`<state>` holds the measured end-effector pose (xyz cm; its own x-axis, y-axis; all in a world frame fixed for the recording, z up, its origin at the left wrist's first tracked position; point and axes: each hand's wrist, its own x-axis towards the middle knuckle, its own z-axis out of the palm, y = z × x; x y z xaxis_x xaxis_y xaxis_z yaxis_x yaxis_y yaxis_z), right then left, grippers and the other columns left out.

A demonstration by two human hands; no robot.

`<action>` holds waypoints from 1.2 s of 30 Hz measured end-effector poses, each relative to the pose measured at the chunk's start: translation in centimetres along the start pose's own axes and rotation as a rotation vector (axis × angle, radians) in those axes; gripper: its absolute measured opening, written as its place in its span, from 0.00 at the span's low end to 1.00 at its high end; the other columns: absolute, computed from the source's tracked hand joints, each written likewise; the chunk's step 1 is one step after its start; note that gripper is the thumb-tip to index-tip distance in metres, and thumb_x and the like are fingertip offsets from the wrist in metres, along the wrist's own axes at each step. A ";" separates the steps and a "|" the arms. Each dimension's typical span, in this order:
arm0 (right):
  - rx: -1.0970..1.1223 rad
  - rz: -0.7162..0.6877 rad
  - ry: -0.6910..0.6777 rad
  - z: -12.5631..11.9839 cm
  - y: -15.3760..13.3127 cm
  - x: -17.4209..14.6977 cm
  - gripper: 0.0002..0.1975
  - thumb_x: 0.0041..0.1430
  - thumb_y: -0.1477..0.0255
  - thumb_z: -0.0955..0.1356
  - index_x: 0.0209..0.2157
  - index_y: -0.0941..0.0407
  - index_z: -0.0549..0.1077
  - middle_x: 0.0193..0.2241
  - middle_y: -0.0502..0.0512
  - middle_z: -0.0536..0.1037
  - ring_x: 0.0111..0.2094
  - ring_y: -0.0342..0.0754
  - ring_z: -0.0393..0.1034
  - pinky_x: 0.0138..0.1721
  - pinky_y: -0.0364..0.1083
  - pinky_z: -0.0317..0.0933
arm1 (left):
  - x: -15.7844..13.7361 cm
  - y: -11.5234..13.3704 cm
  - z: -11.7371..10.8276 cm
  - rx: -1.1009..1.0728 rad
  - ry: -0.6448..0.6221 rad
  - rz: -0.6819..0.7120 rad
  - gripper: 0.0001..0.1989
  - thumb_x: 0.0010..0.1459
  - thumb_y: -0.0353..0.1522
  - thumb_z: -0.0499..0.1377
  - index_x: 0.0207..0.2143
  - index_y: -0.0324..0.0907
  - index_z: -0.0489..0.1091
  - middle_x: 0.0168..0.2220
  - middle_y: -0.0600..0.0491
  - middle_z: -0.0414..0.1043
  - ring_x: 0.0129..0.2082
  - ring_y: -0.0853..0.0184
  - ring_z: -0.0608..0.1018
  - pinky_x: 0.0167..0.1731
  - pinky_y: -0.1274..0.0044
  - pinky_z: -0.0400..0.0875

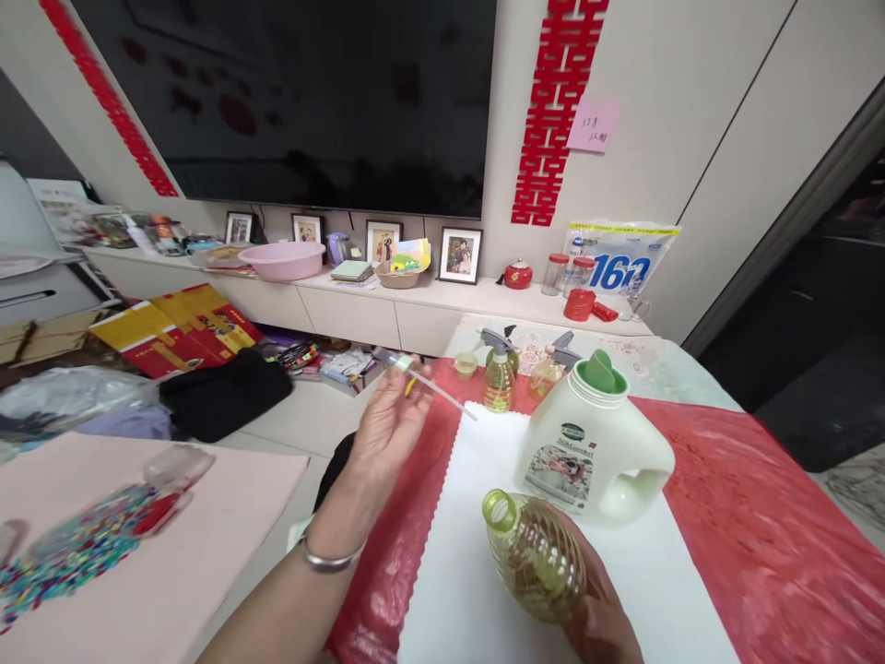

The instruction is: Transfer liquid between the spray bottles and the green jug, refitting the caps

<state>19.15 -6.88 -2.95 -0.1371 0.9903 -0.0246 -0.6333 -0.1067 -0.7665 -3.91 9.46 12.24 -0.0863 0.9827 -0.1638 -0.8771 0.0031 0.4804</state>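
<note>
My left hand [394, 415] is closed around a spray nozzle [395, 360], whose thin clear dip tube [446, 397] points right and down. In my right hand [600, 590] lies a ribbed yellow-green spray bottle [536, 553], tilted with its uncapped neck toward the upper left. It is held above a white sheet [456, 572]. Just behind it stands a large pale green jug [595, 452] with a green cap or cup [603, 372] in its mouth. Farther back are spray bottles with their nozzles on, including a yellowish one [499, 383] and an orange-tinted one [546, 376].
A small cup [466, 365] stands by the spray bottles. Red plastic sheeting [753, 498] covers much of the table. On the left, a pink-topped table [228, 516] bears colourful beads [83, 544]. Behind, a long cabinet [359, 309] carries a pink basin [287, 261] and photo frames.
</note>
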 end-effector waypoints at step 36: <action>0.091 0.087 0.001 0.2 0.8 -1.2 0.52 0.33 0.53 0.83 0.61 0.51 0.72 0.62 0.61 0.65 0.61 0.69 0.62 0.61 0.57 0.63 | 8.3 -15.7 -3.6 0.647 0.399 -0.076 0.18 0.66 0.38 0.60 0.55 0.40 0.69 0.54 0.46 0.72 0.49 0.60 0.78 0.48 0.62 0.78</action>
<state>18.67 -8.17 -3.41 -0.1939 0.9770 -0.0889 -0.6854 -0.1997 -0.7003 7.45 16.86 0.19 -0.3086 0.8344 -0.4566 -0.4463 0.2969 0.8442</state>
